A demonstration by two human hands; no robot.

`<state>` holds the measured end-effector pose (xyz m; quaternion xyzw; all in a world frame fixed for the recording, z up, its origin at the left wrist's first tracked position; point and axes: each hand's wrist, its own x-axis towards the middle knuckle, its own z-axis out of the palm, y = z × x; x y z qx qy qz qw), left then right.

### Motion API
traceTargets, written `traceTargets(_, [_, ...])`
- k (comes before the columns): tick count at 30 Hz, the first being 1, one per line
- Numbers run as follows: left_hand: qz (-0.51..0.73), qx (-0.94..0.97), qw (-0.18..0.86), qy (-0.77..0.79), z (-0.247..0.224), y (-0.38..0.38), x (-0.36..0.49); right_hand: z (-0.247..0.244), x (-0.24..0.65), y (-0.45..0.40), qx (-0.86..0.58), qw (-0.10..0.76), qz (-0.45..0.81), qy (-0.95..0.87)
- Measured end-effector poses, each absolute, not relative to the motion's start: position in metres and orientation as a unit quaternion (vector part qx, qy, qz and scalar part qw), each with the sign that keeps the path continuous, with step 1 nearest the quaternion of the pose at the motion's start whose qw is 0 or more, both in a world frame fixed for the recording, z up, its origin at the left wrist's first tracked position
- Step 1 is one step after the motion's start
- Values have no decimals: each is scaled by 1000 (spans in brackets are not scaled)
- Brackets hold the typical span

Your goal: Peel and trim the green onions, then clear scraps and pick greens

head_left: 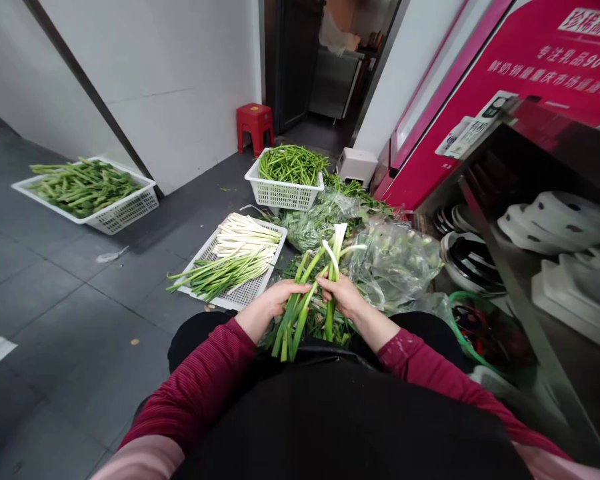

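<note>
My left hand [275, 300] is closed around several green stalks of scallions [291, 327], whose cut leaf ends hang down over my lap. Close beside it, my right hand [345, 295] grips scallions with white stems [336, 250] pointing up and away from me. The thumbs of both hands nearly meet at the stalks. Under the hands lies a heap of loose greens [315, 327], partly hidden. To the left, a flat white tray [253, 292] on the floor bears a pile of scallions [245, 248], white ends away from me.
White baskets hold thin green stalks [293, 167] ahead and thicker green stalks [87, 187] at far left. Plastic bags of greens [397, 260] lie ahead right. A red stool [255, 127] stands by the wall. On the right are a metal shelf with dishes [560, 220] and a green basin [460, 300].
</note>
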<state>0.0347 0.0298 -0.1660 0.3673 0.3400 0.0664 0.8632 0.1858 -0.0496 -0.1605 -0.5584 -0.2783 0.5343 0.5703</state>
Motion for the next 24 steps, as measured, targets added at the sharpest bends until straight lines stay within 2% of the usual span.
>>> traceTargets(4, [104,409,819,388,-161,34,29,-159,202,-47,-573,624,460,-266])
traceTargets(7, [124,431,801,396,-160,35,26,-155,211,-46,-573,624,458,-270])
traceTargets(16, [89,429,855,276,-158,9,35,-166,192,-44,-600,632,418,-258])
traceTargets(20, [113,438,843,292,-160,8,38,-169,187,-47,-606,595,440,-291])
traceTargets(24, [137,439,827,324,-163,13,38,-165,190,-56,-583,501,522,-369])
